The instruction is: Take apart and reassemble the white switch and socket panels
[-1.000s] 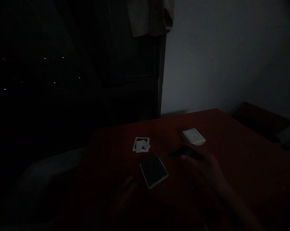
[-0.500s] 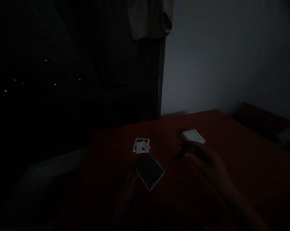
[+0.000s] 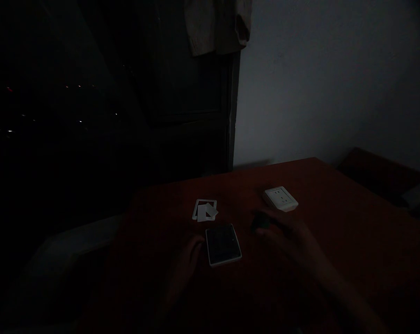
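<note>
The room is very dark. My left hand (image 3: 190, 255) grips the left edge of a square panel with a dark face and pale rim (image 3: 223, 244), low over the red table (image 3: 335, 232). My right hand (image 3: 289, 234) is closed around a small dark object (image 3: 261, 221) that I cannot make out, just right of the panel. Behind the panel lie a white frame with loose white pieces (image 3: 204, 209) and, farther right, a white wall socket (image 3: 281, 198).
A dark door (image 3: 196, 93) stands behind the table with a pale garment (image 3: 215, 25) hanging over its top. A pale wall (image 3: 328, 83) fills the right. A dark red seat or cushion (image 3: 380, 174) sits beyond the table's right edge.
The panel has turned from a diagonal to a nearly square-on position and shifted slightly. My right hand with the dark object has moved a little left and nearer.
</note>
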`<action>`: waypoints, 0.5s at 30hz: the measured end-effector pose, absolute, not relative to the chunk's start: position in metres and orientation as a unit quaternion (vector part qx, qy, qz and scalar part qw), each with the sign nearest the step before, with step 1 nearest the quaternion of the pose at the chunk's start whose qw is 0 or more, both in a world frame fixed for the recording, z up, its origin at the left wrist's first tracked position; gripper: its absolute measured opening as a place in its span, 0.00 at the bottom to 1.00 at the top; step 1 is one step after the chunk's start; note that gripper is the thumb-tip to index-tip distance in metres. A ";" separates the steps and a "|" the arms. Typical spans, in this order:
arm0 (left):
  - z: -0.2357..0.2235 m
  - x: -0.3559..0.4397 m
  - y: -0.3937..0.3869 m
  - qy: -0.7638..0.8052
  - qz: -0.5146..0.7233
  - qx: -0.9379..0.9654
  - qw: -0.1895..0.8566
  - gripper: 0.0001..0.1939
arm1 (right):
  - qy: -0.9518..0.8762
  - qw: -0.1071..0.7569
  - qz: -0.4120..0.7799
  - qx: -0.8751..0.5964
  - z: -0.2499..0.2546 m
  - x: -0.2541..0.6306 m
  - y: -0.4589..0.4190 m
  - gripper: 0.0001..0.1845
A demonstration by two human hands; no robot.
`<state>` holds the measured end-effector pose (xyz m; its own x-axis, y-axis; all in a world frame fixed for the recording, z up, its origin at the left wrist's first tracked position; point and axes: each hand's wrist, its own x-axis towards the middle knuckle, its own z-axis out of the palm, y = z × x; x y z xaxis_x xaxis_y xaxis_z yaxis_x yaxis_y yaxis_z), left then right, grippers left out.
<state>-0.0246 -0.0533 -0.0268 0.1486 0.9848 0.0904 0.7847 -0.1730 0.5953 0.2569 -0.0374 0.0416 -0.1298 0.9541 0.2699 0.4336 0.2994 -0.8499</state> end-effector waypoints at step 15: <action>-0.025 -0.007 -0.050 0.592 0.347 0.653 0.321 0.09 | -0.696 0.396 0.298 -0.520 0.050 0.254 -0.030 0.15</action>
<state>-0.0074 -0.0496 -0.0248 0.0585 0.9956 0.0726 0.5495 -0.0928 0.8303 0.2537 -0.0301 0.0498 -0.1456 0.9593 0.2419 0.4875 0.2823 -0.8262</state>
